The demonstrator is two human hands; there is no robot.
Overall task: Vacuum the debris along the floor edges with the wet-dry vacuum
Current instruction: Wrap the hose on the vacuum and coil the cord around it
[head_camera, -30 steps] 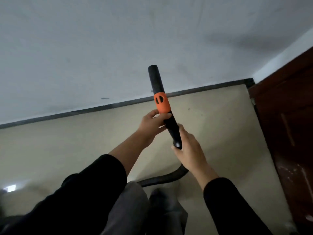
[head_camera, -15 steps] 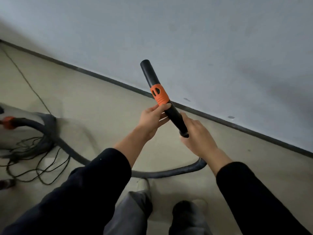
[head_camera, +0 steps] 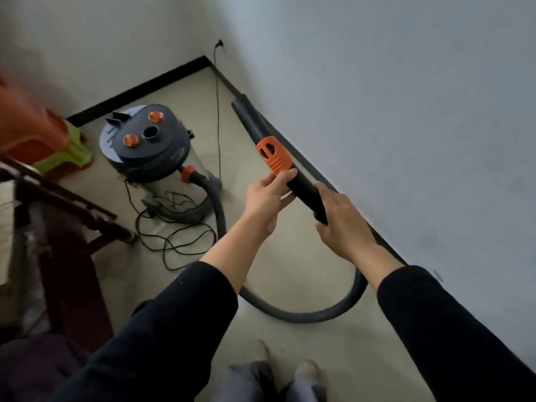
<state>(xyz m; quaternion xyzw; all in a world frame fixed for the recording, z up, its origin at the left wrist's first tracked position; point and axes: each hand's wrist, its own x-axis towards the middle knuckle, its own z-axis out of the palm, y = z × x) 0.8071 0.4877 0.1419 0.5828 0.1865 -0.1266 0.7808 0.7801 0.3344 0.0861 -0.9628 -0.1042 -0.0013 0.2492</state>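
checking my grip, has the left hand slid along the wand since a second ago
No. The left hand still grips the vacuum wand right below its orange collar, same as before.

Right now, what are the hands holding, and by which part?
Both hold the vacuum wand: left hand on the black tube just below its orange collar, right hand at its rear end.

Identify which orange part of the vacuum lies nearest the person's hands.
The vented orange collar on the wand, beside the left hand; the two orange knobs and hose coupling sit on the canister.
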